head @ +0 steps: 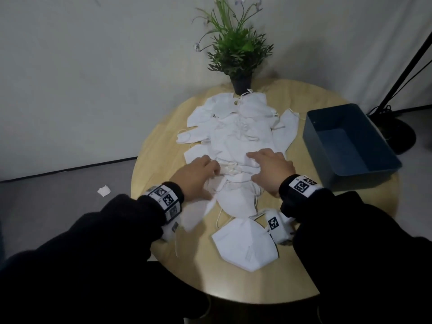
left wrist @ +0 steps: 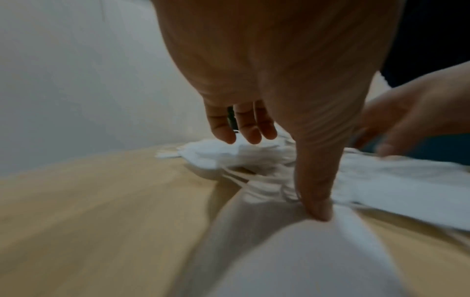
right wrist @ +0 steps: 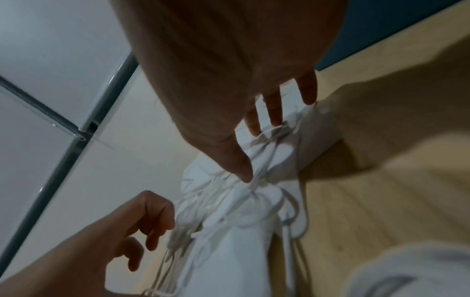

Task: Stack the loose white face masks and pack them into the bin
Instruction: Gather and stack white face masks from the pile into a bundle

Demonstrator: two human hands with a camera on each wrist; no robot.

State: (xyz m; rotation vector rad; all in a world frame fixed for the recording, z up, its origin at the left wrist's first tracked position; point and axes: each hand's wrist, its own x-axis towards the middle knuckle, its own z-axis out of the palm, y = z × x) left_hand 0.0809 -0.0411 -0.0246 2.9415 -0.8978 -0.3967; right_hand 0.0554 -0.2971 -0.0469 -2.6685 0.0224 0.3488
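Observation:
Several loose white face masks (head: 236, 132) lie in an overlapping pile along the middle of the round wooden table (head: 159, 146). My left hand (head: 202, 175) rests on the pile's near end. Its thumb (left wrist: 316, 209) presses down on a mask and its fingers (left wrist: 244, 130) hang loosely above the pile. My right hand (head: 268, 167) lies spread on the masks just to the right, its thumb (right wrist: 241, 170) touching tangled ear loops (right wrist: 257, 186). Neither hand grips anything. One more mask (head: 245, 244) lies flat near the front edge. The dark blue bin (head: 313, 141) stands empty at the right.
A potted plant (head: 238, 52) stands at the table's back edge, right behind the pile. A black stand with a round base (head: 397, 134) is on the floor beyond the bin. A white scrap (head: 103, 190) lies on the floor to the left.

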